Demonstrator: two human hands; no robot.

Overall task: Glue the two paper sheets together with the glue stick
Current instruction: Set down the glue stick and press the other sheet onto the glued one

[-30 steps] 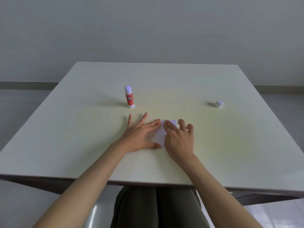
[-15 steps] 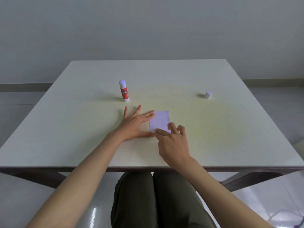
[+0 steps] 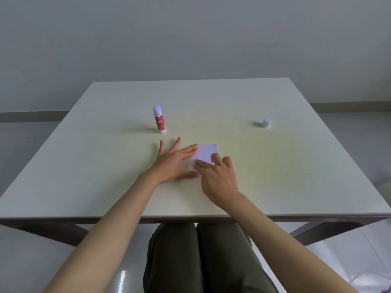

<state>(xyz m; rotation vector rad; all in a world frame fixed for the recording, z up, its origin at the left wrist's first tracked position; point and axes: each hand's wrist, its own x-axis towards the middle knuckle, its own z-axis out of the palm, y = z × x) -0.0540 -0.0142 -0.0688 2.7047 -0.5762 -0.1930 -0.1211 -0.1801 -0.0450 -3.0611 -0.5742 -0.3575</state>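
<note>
Counter: the wide, square, off-white counter point(image 3: 275, 176) carries everything I am working with.
Left hand: my left hand point(image 3: 175, 163) lies flat with fingers spread, grasping nothing, its fingertips at the left edge of the paper.
Right hand: my right hand point(image 3: 218, 176) presses its fingertips on the paper's near part, not gripping anything.
Paper: the small pale lilac-white paper rectangle point(image 3: 206, 152) lies flat near the counter's middle; I cannot tell two sheets apart.
Glue stick: the red-and-white glue stick point(image 3: 159, 119) stands upright, uncapped, beyond my left hand.
Cap: the small white cylindrical cap point(image 3: 267, 122) sits well apart, far right.
</note>
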